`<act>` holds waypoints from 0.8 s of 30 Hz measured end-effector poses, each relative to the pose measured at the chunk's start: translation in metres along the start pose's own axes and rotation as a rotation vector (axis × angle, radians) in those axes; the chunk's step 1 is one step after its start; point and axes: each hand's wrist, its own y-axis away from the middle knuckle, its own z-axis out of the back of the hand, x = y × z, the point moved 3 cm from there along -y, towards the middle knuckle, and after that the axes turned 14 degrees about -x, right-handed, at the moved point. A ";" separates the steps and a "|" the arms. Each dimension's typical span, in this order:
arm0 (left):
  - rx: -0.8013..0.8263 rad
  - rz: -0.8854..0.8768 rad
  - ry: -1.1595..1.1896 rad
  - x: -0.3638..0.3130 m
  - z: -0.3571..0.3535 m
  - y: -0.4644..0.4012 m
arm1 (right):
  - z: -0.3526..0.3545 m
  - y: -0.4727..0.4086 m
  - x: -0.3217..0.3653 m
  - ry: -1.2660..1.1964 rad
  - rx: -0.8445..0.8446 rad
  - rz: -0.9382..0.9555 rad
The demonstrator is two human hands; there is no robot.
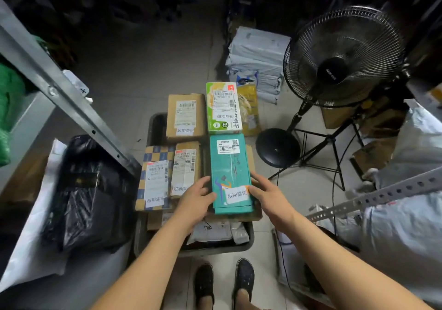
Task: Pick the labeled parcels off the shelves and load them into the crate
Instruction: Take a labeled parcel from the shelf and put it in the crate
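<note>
Both hands reach down over a dark grey plastic crate [248, 240] piled with labeled parcels. The left hand [195, 202] lies with its fingers loosely bent against the left edge of a long teal cardboard parcel [230, 173], thumb side toward the box, while the right hand [269, 197] touches the parcel's right edge with fingers spread and only slightly curled; whether either hand truly grips the box or merely steadies it cannot be told. The teal parcel lies flat between the two hands on top of the stack, a white shipping label at its far end and a white sticker with printed characters at its near end, just between the fingertips. Directly beyond it, farther from the hands, sits a green and white printed box [223, 107]. To the left of the left hand lie a narrow brown cardboard box [185, 168] and a blue-and-tan checkered box [155, 175], with a larger brown cardboard box [186, 116] beyond them. Further left of the left hand a black plastic bag [88, 194] rests by a grey metal shelf upright [62, 89]. To the right of the right hand stands a black pedestal fan [342, 56].
</note>
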 end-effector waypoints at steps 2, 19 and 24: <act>-0.022 -0.040 -0.053 -0.009 0.003 0.006 | 0.001 0.002 0.007 0.057 -0.019 -0.003; 0.036 -1.090 -1.105 -0.041 -0.060 0.074 | 0.058 0.097 -0.028 1.129 -0.420 0.520; 0.218 -1.309 -1.122 -0.001 -0.122 0.121 | 0.108 0.164 -0.094 1.069 -0.591 0.369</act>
